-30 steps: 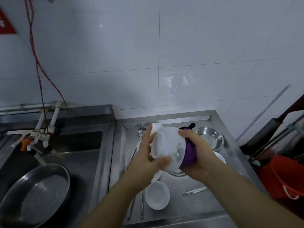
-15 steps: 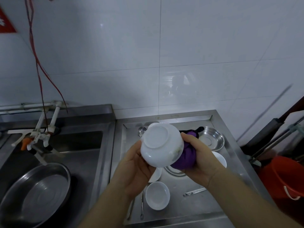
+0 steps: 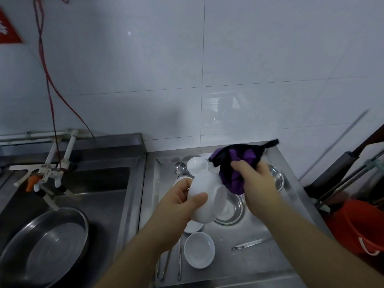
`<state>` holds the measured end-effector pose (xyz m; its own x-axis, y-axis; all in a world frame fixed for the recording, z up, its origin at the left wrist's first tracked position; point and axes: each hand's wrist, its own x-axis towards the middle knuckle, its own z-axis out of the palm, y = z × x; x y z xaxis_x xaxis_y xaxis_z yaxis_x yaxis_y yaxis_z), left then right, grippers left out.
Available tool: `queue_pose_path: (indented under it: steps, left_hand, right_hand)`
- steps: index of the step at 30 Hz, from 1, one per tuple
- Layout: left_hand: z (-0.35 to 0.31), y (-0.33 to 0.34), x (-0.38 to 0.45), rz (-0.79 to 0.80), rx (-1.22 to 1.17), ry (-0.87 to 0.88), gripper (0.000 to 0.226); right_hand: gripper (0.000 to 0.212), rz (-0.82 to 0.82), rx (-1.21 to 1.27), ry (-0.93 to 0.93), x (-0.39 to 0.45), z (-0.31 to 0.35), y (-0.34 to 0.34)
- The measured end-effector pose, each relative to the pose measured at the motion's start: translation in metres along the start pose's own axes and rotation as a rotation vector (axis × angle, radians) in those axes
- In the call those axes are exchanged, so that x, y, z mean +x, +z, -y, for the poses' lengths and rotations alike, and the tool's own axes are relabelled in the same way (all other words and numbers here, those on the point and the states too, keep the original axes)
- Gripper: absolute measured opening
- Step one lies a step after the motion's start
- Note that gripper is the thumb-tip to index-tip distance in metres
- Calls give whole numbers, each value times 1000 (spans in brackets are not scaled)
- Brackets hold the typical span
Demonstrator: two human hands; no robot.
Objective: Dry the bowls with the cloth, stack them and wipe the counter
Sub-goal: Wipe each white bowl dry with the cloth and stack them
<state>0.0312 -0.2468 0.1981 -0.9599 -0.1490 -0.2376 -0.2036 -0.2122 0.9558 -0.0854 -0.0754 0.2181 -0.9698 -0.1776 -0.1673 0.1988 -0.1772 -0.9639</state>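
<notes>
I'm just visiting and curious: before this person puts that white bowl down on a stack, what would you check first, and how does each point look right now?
1. Left hand grips the white bowl firmly: ok.
2. Purple cloth out of the bowl, held in the right hand: ok.
3. Bowl fully dry inside: cannot tell, its opening faces away.
4. A bowl to stack on: ok, a small white bowl sits upright on the steel counter.
5. Path down free: not ok, tongs and steel dishes crowd the counter.
</notes>
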Motion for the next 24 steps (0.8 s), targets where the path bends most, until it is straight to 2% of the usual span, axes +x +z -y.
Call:
queue_pose_path:
  steps: [3,5,6,8,10,12,15,18,20,24]
  left_hand:
    - [-4,-1,-1,36,53,17,38]
    - [-4,-3,-1,52,67,3,44]
    - [-4,-4,-1,69,66,-3,46]
    - [-3,-1,-3,92,44,9,44]
    - [-2,2,-5,78,58,53,39]
    - [0,3,-7,80,50,73,31]
    - [1,1,-10,125,-31,63,38]
    - [-5,2,-13,124,-63,61,32]
    - [-8,1,-14,91,-84,93,30]
    - [-10,2,-13,42,-163,154,28]
  right_hand:
    - [8,161,-321,-95,-10,9,8]
    - [17,228,-517,-191,-17,14,9]
    - [26,279,-605,-280,-21,16,9]
    - [39,453,-746,-578,-29,20,11]
    - [38,620,-878,-908,-37,22,17]
    - [36,652,-926,-1034,-36,24,20]
    - [36,551,-858,-909,-27,27,21]
    - [26,298,-605,-526,-16,29,20]
    - [25,209,-362,-262,-6,27,18]
    - [40,119,-136,-49,9,21,20]
